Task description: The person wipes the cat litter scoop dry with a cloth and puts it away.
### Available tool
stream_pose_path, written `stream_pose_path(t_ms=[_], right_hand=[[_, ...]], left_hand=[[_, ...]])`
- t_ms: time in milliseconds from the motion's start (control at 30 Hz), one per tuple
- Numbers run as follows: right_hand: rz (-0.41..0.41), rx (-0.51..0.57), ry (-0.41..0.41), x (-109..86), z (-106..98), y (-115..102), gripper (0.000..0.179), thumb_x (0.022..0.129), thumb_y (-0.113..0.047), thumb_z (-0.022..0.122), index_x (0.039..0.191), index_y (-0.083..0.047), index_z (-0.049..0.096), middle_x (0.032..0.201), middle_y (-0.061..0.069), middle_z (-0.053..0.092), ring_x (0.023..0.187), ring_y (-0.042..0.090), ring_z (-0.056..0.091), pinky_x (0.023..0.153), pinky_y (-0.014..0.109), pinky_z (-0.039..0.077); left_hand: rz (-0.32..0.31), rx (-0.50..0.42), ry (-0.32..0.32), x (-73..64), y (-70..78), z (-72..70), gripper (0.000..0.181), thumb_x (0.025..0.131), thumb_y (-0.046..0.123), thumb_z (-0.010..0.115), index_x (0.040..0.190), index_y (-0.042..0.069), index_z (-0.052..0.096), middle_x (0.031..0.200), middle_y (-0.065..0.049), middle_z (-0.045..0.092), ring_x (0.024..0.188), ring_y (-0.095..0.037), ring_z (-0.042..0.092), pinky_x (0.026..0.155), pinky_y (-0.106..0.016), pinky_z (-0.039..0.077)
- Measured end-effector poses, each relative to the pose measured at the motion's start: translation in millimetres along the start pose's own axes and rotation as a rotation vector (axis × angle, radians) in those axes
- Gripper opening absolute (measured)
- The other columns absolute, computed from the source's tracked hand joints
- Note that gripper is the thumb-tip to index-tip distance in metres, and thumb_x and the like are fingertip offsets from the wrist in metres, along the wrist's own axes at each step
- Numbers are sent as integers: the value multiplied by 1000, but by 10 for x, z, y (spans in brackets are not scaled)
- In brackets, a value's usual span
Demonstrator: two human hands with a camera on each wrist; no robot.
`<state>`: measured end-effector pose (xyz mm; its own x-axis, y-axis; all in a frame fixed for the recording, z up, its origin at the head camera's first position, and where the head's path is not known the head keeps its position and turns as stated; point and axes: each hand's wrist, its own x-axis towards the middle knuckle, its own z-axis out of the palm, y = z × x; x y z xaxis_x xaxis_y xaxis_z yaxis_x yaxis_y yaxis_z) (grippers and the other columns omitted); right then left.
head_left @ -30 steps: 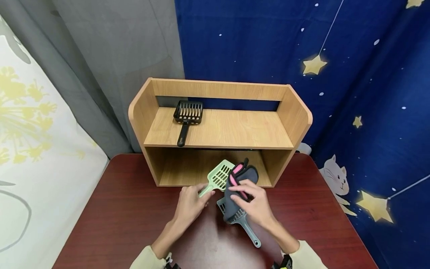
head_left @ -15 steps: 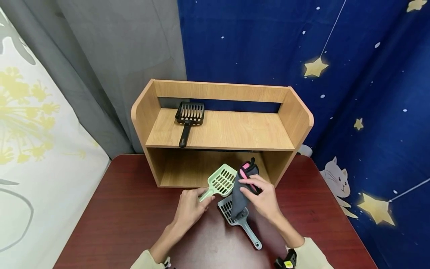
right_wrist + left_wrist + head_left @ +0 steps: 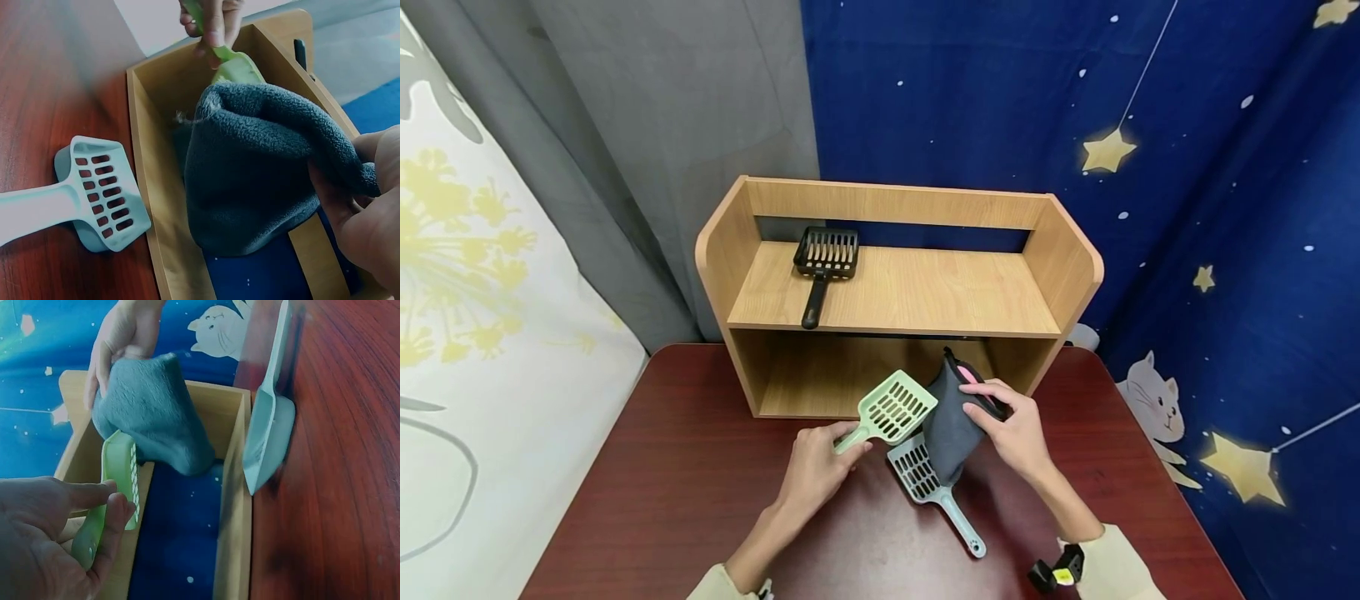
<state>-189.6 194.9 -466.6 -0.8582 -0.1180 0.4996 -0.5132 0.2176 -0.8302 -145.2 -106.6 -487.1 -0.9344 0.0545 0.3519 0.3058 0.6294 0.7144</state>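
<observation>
My left hand (image 3: 814,468) pinches the handle of a pale green slotted litter scoop (image 3: 860,433) between thumb and fingers, with its head pointing away from me. My right hand (image 3: 1018,433) grips a dark grey fleecy cloth item (image 3: 949,432) with pink and black trim by its upper right part. In the right wrist view the soft piece (image 3: 250,169) hangs folded, and the green scoop's head (image 3: 240,70) is partly behind it. A light grey-blue litter scoop (image 3: 958,521) lies on the table below, its head overlapped by the cloth in the head view.
A two-tier wooden shelf (image 3: 895,287) stands at the back of the dark red table (image 3: 700,500). On its upper tier lies a black slotted scoop (image 3: 815,304), handle over the front edge. Grey and blue starry curtains (image 3: 962,100) hang behind.
My right hand has moved right with the grey cloth item, which swings off the green scoop and uncovers more of the grey-blue one. The green scoop has turned slightly and shows whole.
</observation>
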Motion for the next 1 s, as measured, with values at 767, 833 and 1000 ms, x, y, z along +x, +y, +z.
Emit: stream_pose_path(t_ms=[767,833,1000], right_hand=[[88,61,54,-47,-339,55,24,91,10,75,116,7,77,110,11,74,105,12,65,87,18,53],[92,62,57,-53,-363,61,25,92,10,75,116,7,77,110,11,74,105,13,65,87,18,53],[97,74,66,-75,-400,81,25,91,10,75,116,8,76,109,10,74,103,13,65,86,18,53]], left_hand=[[-159,99,78,338,-839,204,35,86,7,85,117,-7,77,91,-22,77,60,-19,57,55,-38,50],[-169,102,85,385,-921,220,34,87,7,84,117,-8,77,91,-23,77,59,-20,57,55,-39,50],[-187,121,107,469,-1078,250,33,89,7,82,117,-10,76,96,-27,77,66,-32,68,61,-51,56]])
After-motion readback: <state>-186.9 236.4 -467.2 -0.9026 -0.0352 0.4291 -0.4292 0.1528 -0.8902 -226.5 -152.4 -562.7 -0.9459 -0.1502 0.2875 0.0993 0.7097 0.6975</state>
